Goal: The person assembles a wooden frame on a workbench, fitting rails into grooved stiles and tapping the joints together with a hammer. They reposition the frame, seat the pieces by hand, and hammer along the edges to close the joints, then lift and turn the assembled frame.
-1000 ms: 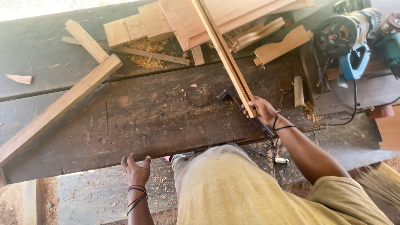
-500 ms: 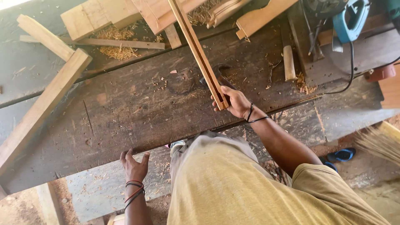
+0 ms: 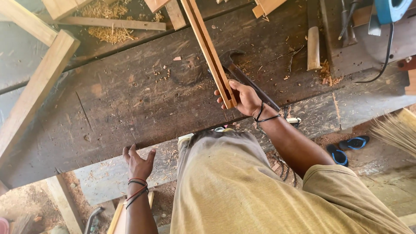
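Gripping the slats (image 3: 211, 54) at their near end, my right hand (image 3: 242, 97) is closed; they run toward 12 o'clock over the table (image 3: 130, 104). Left hand (image 3: 138, 162) lies open on its edge, steadying me.

The right hand (image 3: 243, 99) has drawn the wooden strips (image 3: 209, 51) nearer — uncovering the hammer (image 3: 242, 76) beside them.

Head camera looks steeply down (perhaps tilted) at workbench (image 3: 130, 104).

Two long, slim strips of pale reddish wood (image 3: 209, 52), held together side by side, lying diagonally across the dark workbench, near ends gripped, far ends running beyond view.
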